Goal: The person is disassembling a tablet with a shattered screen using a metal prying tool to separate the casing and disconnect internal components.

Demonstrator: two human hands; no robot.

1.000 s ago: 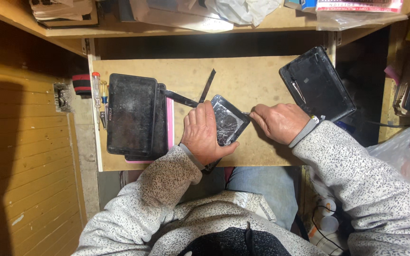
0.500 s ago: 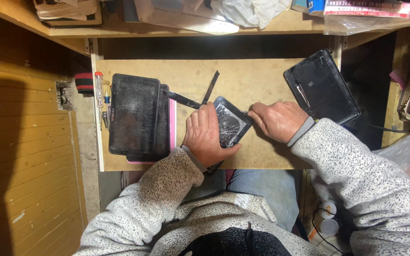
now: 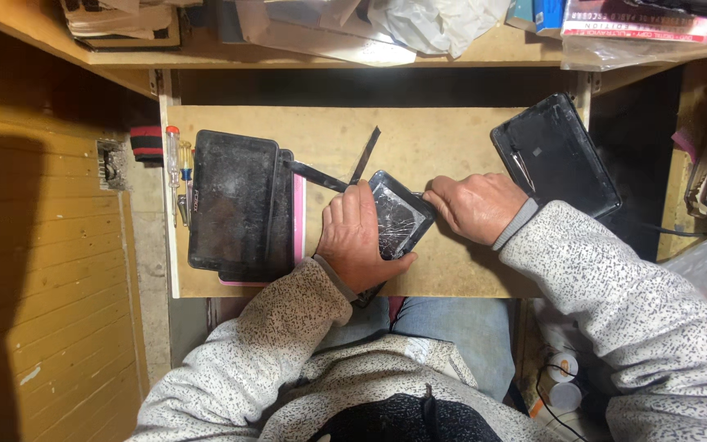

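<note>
Cracked glass is the first thing I spot from my feed: a small dark phone (image 3: 398,219) with a spiderwebbed screen lies tilted on the pale wooden work board (image 3: 443,143), about in the middle of it. The left hand (image 3: 358,237) is laid flat over the phone's left half, fingers together, pressing it down onto the board rather than wrapping it. The right hand (image 3: 476,205) is curled up against the phone's right edge, fingertips right at the rim; whether it's pinching a tool or just the edge, I can't tell from here. Just behind the left hand two thin dark metal blades (image 3: 345,168) lie crossed on the board. Further left there's a stack of black tablets (image 3: 235,205) with a pink one peeking out underneath, and a couple of small screwdrivers (image 3: 177,168) beside it at the board's edge. Over on the far right corner sits another black tablet shell (image 3: 554,155), angled, well apart from the phone.
</note>
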